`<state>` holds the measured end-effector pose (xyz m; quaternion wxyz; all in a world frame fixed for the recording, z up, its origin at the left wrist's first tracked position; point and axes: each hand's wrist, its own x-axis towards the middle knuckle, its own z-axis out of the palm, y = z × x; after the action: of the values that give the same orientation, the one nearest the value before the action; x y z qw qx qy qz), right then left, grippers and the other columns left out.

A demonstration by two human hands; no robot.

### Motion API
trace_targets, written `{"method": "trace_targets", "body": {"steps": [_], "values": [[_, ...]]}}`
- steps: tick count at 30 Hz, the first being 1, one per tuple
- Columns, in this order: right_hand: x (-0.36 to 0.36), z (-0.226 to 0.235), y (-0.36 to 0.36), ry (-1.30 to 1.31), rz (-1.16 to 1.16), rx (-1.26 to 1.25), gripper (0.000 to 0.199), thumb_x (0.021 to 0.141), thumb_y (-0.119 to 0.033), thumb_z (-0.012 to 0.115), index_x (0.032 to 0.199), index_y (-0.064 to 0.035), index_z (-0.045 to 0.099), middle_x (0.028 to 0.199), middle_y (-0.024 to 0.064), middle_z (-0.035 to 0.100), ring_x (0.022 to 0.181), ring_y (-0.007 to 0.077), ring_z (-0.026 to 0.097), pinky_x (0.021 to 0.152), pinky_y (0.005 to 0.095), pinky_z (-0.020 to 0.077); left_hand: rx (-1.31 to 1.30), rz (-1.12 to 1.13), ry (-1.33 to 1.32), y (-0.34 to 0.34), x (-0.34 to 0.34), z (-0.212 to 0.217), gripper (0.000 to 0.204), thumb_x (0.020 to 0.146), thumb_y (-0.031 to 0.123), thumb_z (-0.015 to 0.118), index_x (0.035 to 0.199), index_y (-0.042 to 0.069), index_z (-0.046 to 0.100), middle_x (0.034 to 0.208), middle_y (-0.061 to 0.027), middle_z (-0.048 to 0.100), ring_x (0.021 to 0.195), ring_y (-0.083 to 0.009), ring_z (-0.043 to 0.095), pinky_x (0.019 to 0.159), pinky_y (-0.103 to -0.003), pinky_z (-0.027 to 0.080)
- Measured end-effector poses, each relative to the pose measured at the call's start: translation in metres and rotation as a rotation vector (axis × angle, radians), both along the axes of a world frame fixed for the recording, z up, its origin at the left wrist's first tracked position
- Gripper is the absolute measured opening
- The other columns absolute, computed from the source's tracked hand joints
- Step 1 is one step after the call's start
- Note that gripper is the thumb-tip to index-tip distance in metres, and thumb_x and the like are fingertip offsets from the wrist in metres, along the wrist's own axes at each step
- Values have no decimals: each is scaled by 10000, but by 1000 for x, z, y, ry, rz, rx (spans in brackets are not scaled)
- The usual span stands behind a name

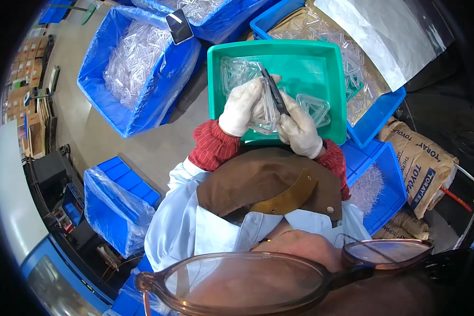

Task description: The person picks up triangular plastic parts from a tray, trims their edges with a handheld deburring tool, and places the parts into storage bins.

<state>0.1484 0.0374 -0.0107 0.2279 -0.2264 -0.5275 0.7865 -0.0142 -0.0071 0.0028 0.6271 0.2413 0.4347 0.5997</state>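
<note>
- The green tray sits in front of the person, and both gloved hands work just above its near edge.
- The left hand, in a white glove, is closed around a clear plastic piece, held over the tray's near half.
- The right hand, also gloved in white, is clamped on a dark slim tool whose tip points away from the person and lies against the clear piece.
- More clear plastic frames lie flat in the tray, to the right of the hands and at its far left corner.
- To the left of the tray stands a blue bin lined with blue plastic and full of clear parts; a phone rests on its far rim.
- Behind and to the right of the tray is another blue crate heaped with clear frames, partly under a silvery sheet.
- Paper sacks lie to the right of the tray, beyond that crate.
</note>
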Motion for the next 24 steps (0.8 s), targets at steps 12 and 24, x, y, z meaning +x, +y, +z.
{"method": "trace_targets", "body": {"steps": [12,24], "values": [[-12,4,36,-145,-336,-90,271,866,-163,552,1081,2,544,726,16,562,518,59,478,446,193,366,-54,229,237,5,2,-13,340,954,273,432,1096,-6,564,659,29,487,549,-40,415,494,-182,344],[-13,13,49,-150,-190,838,254,717,22,653,943,-94,663,851,77,611,709,160,591,630,252,463,-133,196,-269,5,-25,-14,688,892,571,366,1183,-48,441,1072,-167,545,802,-227,608,710,-275,522]]}}
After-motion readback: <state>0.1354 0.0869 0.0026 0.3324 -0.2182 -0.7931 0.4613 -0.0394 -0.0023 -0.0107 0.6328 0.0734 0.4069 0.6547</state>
